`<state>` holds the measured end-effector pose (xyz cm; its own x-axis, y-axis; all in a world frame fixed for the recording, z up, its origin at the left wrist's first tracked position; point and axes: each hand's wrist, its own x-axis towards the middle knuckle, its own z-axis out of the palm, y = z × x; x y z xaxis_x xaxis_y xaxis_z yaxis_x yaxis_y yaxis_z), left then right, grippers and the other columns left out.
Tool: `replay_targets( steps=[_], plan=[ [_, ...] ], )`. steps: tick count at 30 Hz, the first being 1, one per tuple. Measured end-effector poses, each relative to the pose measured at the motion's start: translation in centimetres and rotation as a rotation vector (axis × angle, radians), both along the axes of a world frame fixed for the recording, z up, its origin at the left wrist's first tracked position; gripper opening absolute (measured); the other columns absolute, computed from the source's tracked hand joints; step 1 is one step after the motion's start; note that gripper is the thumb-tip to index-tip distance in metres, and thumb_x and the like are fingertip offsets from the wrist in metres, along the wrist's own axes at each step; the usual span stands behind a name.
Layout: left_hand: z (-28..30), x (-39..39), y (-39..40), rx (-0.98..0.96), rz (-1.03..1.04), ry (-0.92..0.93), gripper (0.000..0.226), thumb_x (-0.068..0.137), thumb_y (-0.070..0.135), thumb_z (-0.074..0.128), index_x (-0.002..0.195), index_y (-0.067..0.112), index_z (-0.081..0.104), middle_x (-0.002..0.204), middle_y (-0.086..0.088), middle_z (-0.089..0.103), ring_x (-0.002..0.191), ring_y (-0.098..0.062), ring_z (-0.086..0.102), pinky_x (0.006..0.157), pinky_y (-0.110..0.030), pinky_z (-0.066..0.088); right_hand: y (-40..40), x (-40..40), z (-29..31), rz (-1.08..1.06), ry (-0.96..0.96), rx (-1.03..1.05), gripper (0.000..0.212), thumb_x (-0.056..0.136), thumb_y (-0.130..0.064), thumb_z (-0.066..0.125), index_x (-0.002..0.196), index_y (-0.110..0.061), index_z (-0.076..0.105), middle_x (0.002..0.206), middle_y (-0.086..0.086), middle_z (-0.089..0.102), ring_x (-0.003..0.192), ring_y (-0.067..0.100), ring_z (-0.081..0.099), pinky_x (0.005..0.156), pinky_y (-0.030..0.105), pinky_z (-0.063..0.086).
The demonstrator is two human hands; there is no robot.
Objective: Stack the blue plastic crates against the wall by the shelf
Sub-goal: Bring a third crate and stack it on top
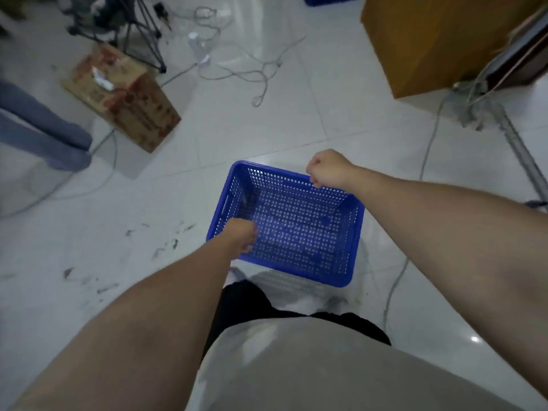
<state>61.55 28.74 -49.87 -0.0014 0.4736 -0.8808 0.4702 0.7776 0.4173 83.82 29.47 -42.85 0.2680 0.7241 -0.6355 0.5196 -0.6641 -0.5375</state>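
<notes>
An empty blue plastic crate (299,229) with perforated walls hangs above the white tiled floor in front of my legs, its shadow on the tiles below. My left hand (241,234) grips the crate's near left rim, fingers curled inside. My right hand (327,169) is closed over the far rim. A second blue crate (329,0) shows only as a corner at the top edge of the view, beside a wooden cabinet.
A cardboard box (121,94) lies on the floor at the left, with a tripod (142,34) and tangled cables (237,63) behind it. A wooden cabinet (439,40) stands at the upper right. A person's legs (41,132) are at the far left. A cable (397,280) runs along the right.
</notes>
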Motion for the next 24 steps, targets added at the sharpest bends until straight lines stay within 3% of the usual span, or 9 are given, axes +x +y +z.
replay_targets(
  steps=[3, 6, 11, 16, 19, 24],
  plan=[
    [-0.8, -0.8, -0.9, -0.108, 0.060, -0.014, 0.027, 0.099, 0.004, 0.037, 0.074, 0.011, 0.041, 0.067, -0.004, 0.040, 0.058, -0.015, 0.034, 0.054, -0.025, 0.027, 0.7, 0.0, -2.0, 0.130, -0.027, -0.080, 0.030, 0.092, -0.008, 0.046, 0.110, 0.006, 0.064, 0.112, 0.022, 0.069, 0.104, 0.036, 0.067, 0.096, 0.050, 0.053],
    [-3.4, -1.4, -0.7, -0.061, 0.210, 0.004, 0.006, 0.097, 0.007, 0.042, 0.095, 0.006, 0.048, 0.074, -0.006, 0.050, 0.062, -0.018, 0.047, 0.056, -0.028, 0.042, 1.7, 0.6, -4.1, 0.132, -0.038, -0.117, 0.029, 0.093, -0.015, 0.045, 0.107, 0.001, 0.065, 0.111, 0.019, 0.068, 0.104, 0.035, 0.066, 0.095, 0.050, 0.053],
    [-6.6, -2.1, 0.7, -0.134, 0.285, 0.017, 0.017, 0.096, 0.008, 0.038, 0.110, 0.007, 0.047, 0.083, -0.008, 0.051, 0.065, -0.018, 0.046, 0.059, -0.031, 0.045, 4.3, 1.3, -6.2, 0.111, -0.075, -0.116, 0.032, 0.095, -0.016, 0.044, 0.107, 0.003, 0.066, 0.109, 0.019, 0.070, 0.097, 0.034, 0.068, 0.087, 0.042, 0.054],
    [-8.7, -0.9, 2.4, -0.160, 0.397, 0.000, 0.003, 0.096, 0.009, 0.048, 0.095, 0.011, 0.047, 0.071, -0.005, 0.042, 0.058, -0.015, 0.038, 0.052, -0.029, 0.036, 8.9, 2.4, -9.1, 0.172, -0.114, -0.107, 0.033, 0.094, -0.013, 0.044, 0.113, 0.005, 0.065, 0.106, 0.020, 0.070, 0.091, 0.029, 0.066, 0.086, 0.042, 0.055],
    [-11.7, 0.4, 3.2, -0.137, 0.510, -0.002, 0.018, 0.098, 0.009, 0.048, 0.080, 0.011, 0.048, 0.072, -0.005, 0.046, 0.058, -0.015, 0.040, 0.052, -0.028, 0.036, 11.7, 2.5, -12.2, 0.247, -0.111, -0.103, 0.037, 0.096, -0.017, 0.042, 0.115, 0.007, 0.063, 0.097, 0.017, 0.067, 0.084, 0.025, 0.062, 0.078, 0.037, 0.051],
    [-17.9, 2.4, 1.9, -0.104, 0.710, 0.056, 0.018, 0.097, 0.016, 0.048, 0.085, 0.017, 0.062, 0.070, 0.000, 0.048, 0.058, -0.013, 0.042, 0.054, -0.026, 0.036, 15.2, 3.2, -19.9, 0.522, -0.201, -0.109, 0.033, 0.096, -0.012, 0.043, 0.116, 0.004, 0.064, 0.117, 0.018, 0.067, 0.107, 0.033, 0.065, 0.097, 0.044, 0.052]
  ],
)
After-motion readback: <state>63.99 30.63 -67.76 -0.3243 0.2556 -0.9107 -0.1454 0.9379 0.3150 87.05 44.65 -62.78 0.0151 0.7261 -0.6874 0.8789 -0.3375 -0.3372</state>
